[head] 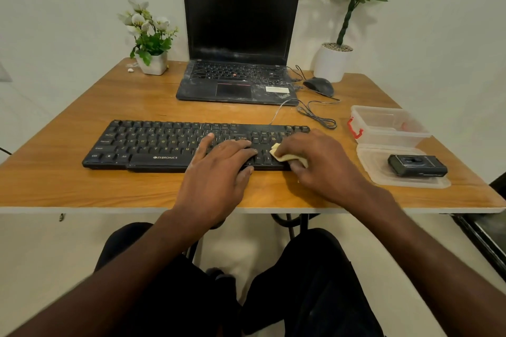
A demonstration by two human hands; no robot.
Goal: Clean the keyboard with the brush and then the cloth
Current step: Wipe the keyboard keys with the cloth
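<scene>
Two bare forearms reach from the lower edge over dark-trousered knees to the wooden table [82, 189]. On the black corded Zebronics keyboard [153, 145], lying near the table's front edge, the left hand [219, 172] rests flat with fingers straight across the keys right of centre, its grip holding nothing. Just beside it, the right hand [315, 164] has its grip curled round a small pale yellow cloth [284, 154], pressed on the keyboard's right end. To the right sits a clear plastic box [388, 126] with a red latch, its lid [383, 175] in front carrying a small black device [417, 165]. Behind stand a dusty black open laptop [238, 44], a black mouse [319, 86] and two potted plants.
</scene>
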